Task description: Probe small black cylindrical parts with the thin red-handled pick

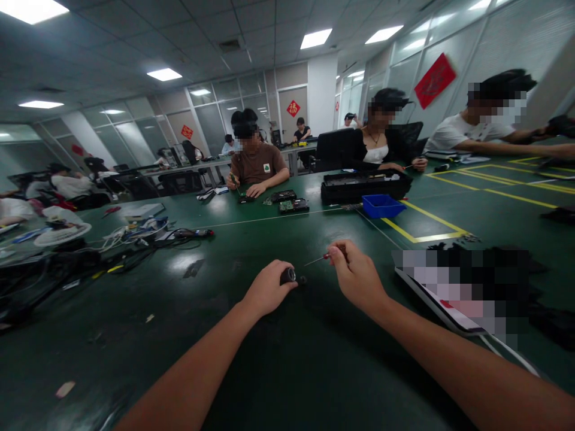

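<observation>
My left hand (269, 286) is closed around a short black cylindrical part (288, 275), whose round end with a pale ring faces right. Most of that part is hidden by my fingers. In my right hand (353, 269) is a small screwdriver (326, 257) with a dark red handle. Its thin metal shaft points left toward the cylinder, with a gap between them. A tiny dark round piece (303, 279) lies on the green table (287, 371) just right of my left hand.
A blue bin (383, 206) stands beside a long black case (366, 187). Circuit boards (294, 205) lie before a person (258, 161) working opposite. Tangled cables (153, 239) spread at the left. A partly blurred flat object (438, 302) lies right of my right hand.
</observation>
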### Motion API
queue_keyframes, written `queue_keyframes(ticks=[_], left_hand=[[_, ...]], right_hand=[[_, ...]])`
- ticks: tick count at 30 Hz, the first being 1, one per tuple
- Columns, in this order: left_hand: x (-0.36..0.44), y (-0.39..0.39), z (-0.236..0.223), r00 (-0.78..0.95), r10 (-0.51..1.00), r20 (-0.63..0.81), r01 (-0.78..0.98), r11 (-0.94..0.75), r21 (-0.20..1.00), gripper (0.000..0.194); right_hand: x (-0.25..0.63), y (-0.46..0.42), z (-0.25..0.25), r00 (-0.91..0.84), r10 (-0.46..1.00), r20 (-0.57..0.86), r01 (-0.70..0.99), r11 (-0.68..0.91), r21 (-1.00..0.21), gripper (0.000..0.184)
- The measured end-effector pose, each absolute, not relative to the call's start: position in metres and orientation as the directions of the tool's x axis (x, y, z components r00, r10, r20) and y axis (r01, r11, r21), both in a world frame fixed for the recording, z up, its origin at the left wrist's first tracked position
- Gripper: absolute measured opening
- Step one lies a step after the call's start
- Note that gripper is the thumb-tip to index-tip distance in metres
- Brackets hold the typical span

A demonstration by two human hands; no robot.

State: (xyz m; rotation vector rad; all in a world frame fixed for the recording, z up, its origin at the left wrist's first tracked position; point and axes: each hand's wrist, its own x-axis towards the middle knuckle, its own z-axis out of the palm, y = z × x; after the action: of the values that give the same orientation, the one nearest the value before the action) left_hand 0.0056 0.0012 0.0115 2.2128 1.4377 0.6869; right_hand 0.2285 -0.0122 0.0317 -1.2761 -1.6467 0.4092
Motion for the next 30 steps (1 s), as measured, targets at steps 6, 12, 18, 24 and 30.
queue_keyframes(ticks=[6,12,18,24,30], left_hand=[[0.005,0.0,0.015,0.343,0.916,0.206,0.695,-0.396,0.6,0.037],[0.004,0.004,0.018,0.321,0.93,0.177,0.689,-0.358,0.631,0.032],[0.012,0.008,0.026,0.4,0.914,0.068,0.794,-0.383,0.472,0.031],[0.028,0.021,0.019,0.52,0.854,0.011,0.833,-0.51,0.214,0.03],[0.019,0.028,0.016,0.477,0.878,0.036,0.817,-0.458,0.35,0.021]], right_hand=[[0.228,-0.015,0.032,0.044,0.868,0.495,0.519,0.404,-0.753,0.024],[0.228,-0.016,0.032,0.053,0.86,0.507,0.511,0.413,-0.754,0.024],[0.228,-0.016,0.034,0.06,0.857,0.512,0.492,0.421,-0.762,0.024],[0.228,-0.016,0.034,0.045,0.861,0.506,0.497,0.42,-0.759,0.024],[0.229,-0.016,0.033,0.037,0.855,0.516,0.5,0.432,-0.751,0.022]])
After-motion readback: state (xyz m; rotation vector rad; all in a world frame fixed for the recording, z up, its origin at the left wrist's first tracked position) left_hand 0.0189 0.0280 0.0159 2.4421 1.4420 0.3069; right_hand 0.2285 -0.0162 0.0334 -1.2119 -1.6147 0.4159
